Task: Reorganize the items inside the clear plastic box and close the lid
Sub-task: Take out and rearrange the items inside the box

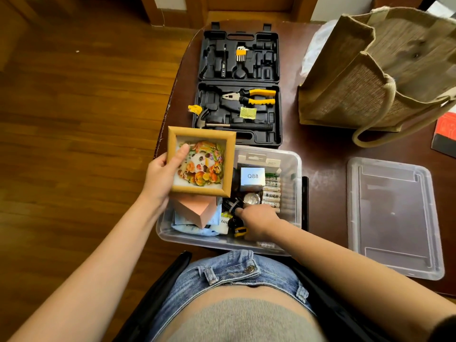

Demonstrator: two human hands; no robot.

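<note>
Dark brown worktop (320, 154) beside wooden floor; clear plastic box (294, 169) near, lid (394, 218) right. Left hand (160, 176) gripping picture frame (201, 161) above box. Right hand (259, 218) inside, fingers curled among small items, grip unclear.

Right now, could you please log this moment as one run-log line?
left hand: holds wooden picture frame | right hand: fingers inside clear plastic box | clear plastic lid: off, on table

Bare forearms, no sleeves seen except dark cuff edge at far-right frame corner. Grey knit top (237, 322) worn. Blue denim waistband (229, 270) seen, frayed belt loops, metal button at front (249, 268).
</note>
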